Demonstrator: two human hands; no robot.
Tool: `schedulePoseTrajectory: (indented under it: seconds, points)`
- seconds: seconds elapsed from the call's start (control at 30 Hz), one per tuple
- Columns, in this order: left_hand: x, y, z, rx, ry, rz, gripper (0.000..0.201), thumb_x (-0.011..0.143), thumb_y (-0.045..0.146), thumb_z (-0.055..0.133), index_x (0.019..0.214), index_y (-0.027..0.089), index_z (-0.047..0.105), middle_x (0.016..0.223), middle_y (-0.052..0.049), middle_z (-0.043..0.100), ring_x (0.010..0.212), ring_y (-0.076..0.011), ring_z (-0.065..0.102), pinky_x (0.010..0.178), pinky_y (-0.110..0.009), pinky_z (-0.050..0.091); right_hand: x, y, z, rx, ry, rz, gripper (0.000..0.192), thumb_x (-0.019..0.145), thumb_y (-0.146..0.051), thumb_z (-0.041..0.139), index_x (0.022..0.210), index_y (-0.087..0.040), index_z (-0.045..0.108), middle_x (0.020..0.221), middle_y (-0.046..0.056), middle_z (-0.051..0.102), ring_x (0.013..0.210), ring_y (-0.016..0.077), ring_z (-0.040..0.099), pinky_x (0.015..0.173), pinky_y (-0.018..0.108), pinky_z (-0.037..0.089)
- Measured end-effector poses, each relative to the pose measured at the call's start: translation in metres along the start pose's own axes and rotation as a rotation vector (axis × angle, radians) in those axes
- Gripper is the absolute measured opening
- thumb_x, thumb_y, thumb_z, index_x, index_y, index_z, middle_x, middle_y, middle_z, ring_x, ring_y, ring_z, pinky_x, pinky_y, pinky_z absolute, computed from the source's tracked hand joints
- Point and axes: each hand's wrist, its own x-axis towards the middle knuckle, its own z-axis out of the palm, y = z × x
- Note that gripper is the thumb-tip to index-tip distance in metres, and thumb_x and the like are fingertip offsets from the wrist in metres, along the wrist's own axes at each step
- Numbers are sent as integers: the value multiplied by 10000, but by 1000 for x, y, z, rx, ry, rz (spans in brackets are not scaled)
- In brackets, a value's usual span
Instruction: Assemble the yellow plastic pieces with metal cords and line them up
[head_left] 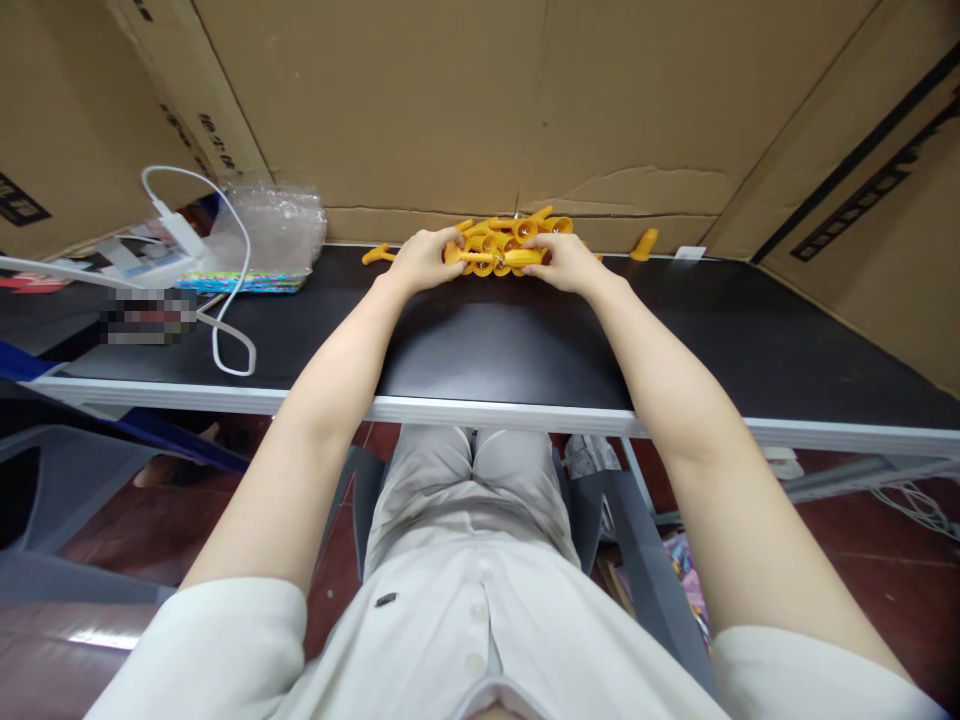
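A heap of yellow plastic pieces (486,244) lies at the back of the black table, against the cardboard. Several show round, hollow, cup-like ends. My left hand (426,262) is closed on a yellow piece with a narrow stem (474,257) that points right. From the other side, my right hand (564,262) pinches a thicker yellow tapered piece (523,257), its tip facing the first one. The two tips nearly meet in front of the heap; I cannot tell whether they touch. One branched yellow piece (379,254) lies left of my left hand.
A yellow cone-like piece (644,244) stands to the right, beside a small white card (689,253). On the left are a clear plastic bag (266,225), a colourful packet (247,282) and a white cable (241,260). Cardboard walls (450,100) enclose the table's back and sides.
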Motion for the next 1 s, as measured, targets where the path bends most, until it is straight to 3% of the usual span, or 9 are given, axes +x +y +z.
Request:
schedulePoseTrajectory:
  seconds: [0.13,0.33,0.53,0.67,0.77,0.87,1.0]
  points:
    - [1,2,4,-6,21,16,424,886,351,710,1279,209,782,965,-64,729,1031,-288,694,1039,-416,530,-1,-10,1,36,-1,2,476,884,-336,838,1344,-231,771,1252,115,789,1127,354,734,1088,557,591]
    - [1,1,5,-7,25,25,417,898,369,688,1266,210,800,936,-62,736,980,-274,682,1023,-405,539,1,-15,4,186,-15,109,627,878,-389,917,1426,-239,653,1160,96,768,1102,314,752,1042,522,630]
    - [4,-5,7,-29,30,48,377,879,373,700,1206,219,807,912,-56,741,926,-260,666,1018,-419,545,0,-12,-2,474,-35,129,559,733,-393,1006,1184,-236,716,1186,106,756,1066,303,773,991,498,687]
    - [6,-11,8,-55,53,80,331,850,319,710,1152,223,805,876,-36,724,903,-241,658,1010,-415,547,-7,-15,-9,667,-105,205,492,725,-509,1025,1001,-240,720,978,86,774,907,287,794,909,499,705]
    - [5,-10,6,-48,72,85,323,843,310,715,1140,221,806,848,-29,710,873,-230,653,981,-398,552,-10,-19,-11,749,-164,275,573,777,-742,934,907,-236,700,817,88,761,742,264,775,786,460,704]
    - [4,-7,5,-31,68,86,325,834,316,722,1132,215,805,852,-31,711,849,-223,651,954,-388,558,-9,-21,-7,780,-172,327,728,815,-953,729,896,-231,696,686,82,726,603,245,721,678,435,685]
    - [5,-5,6,-40,60,89,316,834,321,720,1123,224,803,841,-28,706,858,-227,654,967,-392,562,-6,-18,-2,730,-196,367,852,850,-1060,490,904,-240,715,604,73,686,505,240,658,642,450,667]
